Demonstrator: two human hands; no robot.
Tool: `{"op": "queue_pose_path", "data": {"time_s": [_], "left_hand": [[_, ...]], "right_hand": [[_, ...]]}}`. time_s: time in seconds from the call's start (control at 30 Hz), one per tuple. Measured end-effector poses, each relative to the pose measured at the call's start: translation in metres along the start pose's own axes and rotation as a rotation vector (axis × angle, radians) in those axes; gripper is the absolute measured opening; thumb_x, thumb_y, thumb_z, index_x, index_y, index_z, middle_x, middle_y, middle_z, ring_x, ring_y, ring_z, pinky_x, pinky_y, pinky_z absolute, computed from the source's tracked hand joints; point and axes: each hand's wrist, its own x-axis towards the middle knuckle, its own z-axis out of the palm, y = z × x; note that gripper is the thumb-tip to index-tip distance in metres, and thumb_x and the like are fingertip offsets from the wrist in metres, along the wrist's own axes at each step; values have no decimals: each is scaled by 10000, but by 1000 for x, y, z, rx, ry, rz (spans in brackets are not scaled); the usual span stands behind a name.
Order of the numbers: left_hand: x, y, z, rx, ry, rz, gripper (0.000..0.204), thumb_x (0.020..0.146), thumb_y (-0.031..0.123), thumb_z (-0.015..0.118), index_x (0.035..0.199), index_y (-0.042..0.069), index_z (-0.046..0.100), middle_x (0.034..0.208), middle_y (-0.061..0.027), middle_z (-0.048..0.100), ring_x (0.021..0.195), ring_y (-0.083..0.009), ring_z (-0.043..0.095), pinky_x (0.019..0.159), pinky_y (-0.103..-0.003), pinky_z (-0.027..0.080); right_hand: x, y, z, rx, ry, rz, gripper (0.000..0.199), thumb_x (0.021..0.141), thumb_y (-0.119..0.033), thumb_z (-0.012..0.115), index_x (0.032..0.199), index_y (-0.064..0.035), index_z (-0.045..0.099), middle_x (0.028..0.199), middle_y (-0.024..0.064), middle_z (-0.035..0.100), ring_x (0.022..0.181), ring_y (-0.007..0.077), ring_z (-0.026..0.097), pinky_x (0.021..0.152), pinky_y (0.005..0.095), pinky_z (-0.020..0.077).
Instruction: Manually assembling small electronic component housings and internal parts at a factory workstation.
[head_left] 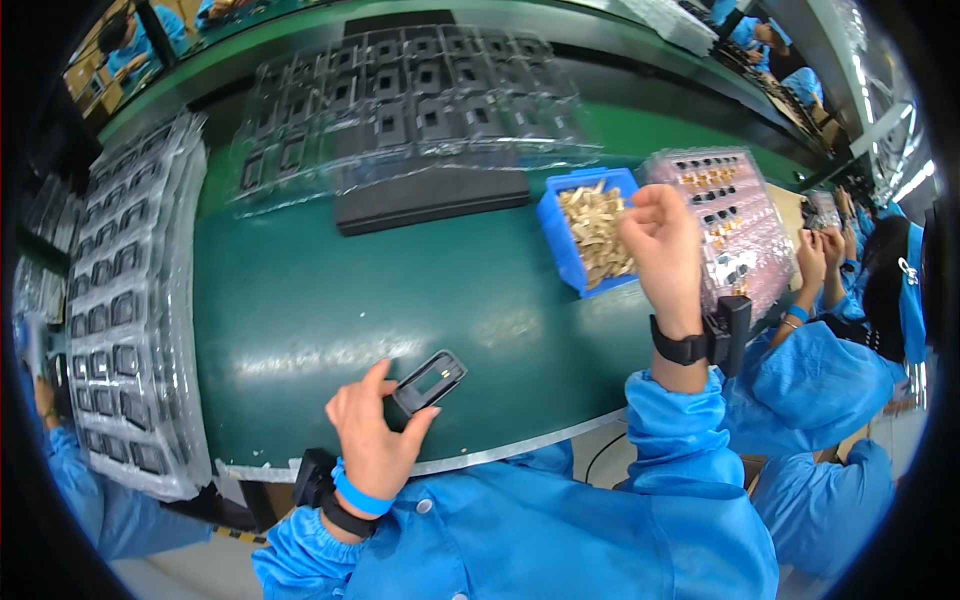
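Between the thumb and forefinger of my left hand (375,430) is a small black plastic housing (405,396), rectangular with rounded corners. It has an opening in its middle and small gold-coloured bits inside, and it lies at or just over the green tabletop (300,290). My right hand (660,245) is raised by the right edge of a blue bin (560,250). Its fingers are curled together in a pinch; whatever they hold, if anything, is hidden. Inside the bin lies a heap of small gold-coloured metal pieces (598,230).
A clear tray of black housings (425,120) rests on a black box (435,200) at the back. Stacked clear trays (130,310) line the left side. Right of the bin lies a pinkish tray (750,250) with small black and gold parts. Co-workers in blue sit close on the right.
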Motion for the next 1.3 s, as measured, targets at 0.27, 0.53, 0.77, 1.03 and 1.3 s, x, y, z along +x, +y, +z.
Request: {"op": "queue_pose_path", "data": {"time_s": [0.27, 0.53, 0.77, 1.03, 1.3], "left_hand": [[16, 2, -18, -48, -113, -53, 757, 585, 137, 873, 1250, 24, 529, 1144, -127, 577, 954, -284, 554, 904, -382, 403], [31, -5, -9, -86, -161, -23, 628, 633, 225, 849, 1181, 43, 602, 1170, -103, 562, 1103, -302, 517, 959, -398, 367], [24, -11, -7, -101, -54, -11, 418, 711, 299, 797, 1047, 85, 669, 1092, -87, 602, 1037, -289, 553, 896, -402, 389], [24, -18, 41, -125, 110, 116, 103, 817, 196, 690, 848, 124, 623, 895, -15, 505, 896, -230, 471, 803, -376, 316], [28, -32, 41, -91, 92, 125, 86, 840, 181, 655, 813, 105, 624, 844, -54, 515, 897, -252, 498, 811, -386, 348]], "right_hand": [[-39, -38, 22, 131, -74, -97, 167, 838, -18, 622, 1003, 4, 635, 816, 90, 649, 646, 151, 625, 598, 283, 509], [-86, -43, 89, 89, -752, -399, 232, 747, -77, 739, 967, -34, 683, 871, 111, 604, 772, 300, 617, 682, 374, 509], [-92, -42, 101, 102, -821, -382, 180, 715, -113, 767, 857, -44, 680, 797, 99, 601, 748, 281, 604, 648, 359, 490], [-101, -31, 92, 115, -737, -372, 73, 669, -19, 729, 700, -21, 662, 655, 75, 544, 548, 178, 537, 504, 292, 424], [-96, -47, 79, 78, -816, -451, 129, 838, -140, 630, 790, -25, 663, 774, 172, 605, 709, 339, 592, 652, 395, 465]]}}
